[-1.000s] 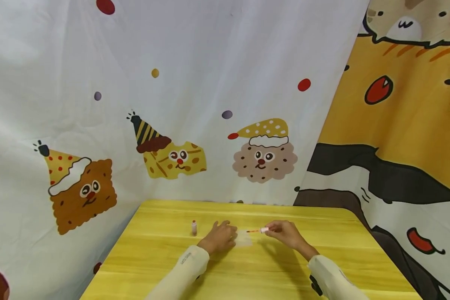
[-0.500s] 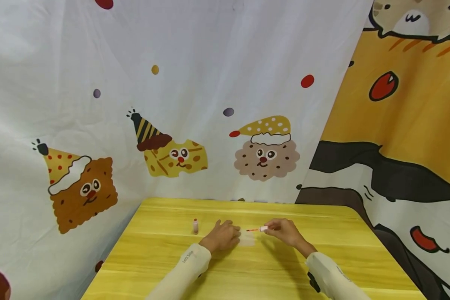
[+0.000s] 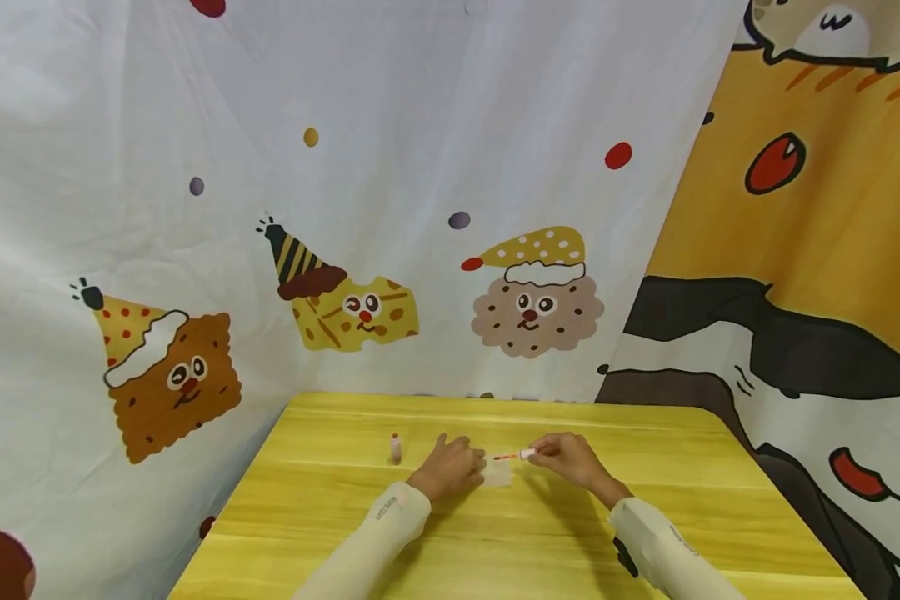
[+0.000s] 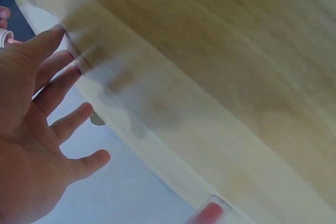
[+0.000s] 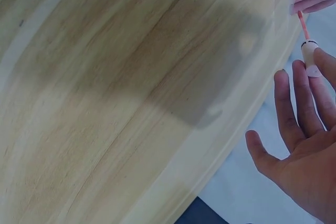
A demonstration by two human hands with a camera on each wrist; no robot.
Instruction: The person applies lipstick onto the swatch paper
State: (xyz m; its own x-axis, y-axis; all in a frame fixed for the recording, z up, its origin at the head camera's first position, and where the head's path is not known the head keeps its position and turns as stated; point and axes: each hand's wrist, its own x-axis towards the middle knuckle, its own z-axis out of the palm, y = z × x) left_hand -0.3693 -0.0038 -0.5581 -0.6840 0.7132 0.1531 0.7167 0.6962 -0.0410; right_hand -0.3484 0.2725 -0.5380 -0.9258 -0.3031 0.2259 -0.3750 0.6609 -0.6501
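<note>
In the head view my left hand (image 3: 448,468) pinches a small translucent sheet (image 3: 498,472) by its left edge, over the middle of the table. My right hand (image 3: 572,457) holds a lip gloss wand by its pale pink cap (image 3: 527,454), between thumb and fingertips. The wand's red-coated tip (image 3: 498,457) points left and overlaps the sheet's upper part. Seen from the right wrist, the ring and little fingers (image 5: 260,153) spread away from the cap (image 5: 311,56). A slim lip gloss tube (image 3: 396,450) with red inside stands upright left of my left hand.
The yellow wood-grain table (image 3: 450,558) reaches back to a white curtain (image 3: 390,108) printed with cartoon biscuits and cheese. An orange and black patterned curtain (image 3: 795,250) hangs along the right side.
The head view has shifted slightly, and everything moves a little up in it. The left hand and sheet sit slightly further right; the wand still points at the sheet, and both grips look the same.
</note>
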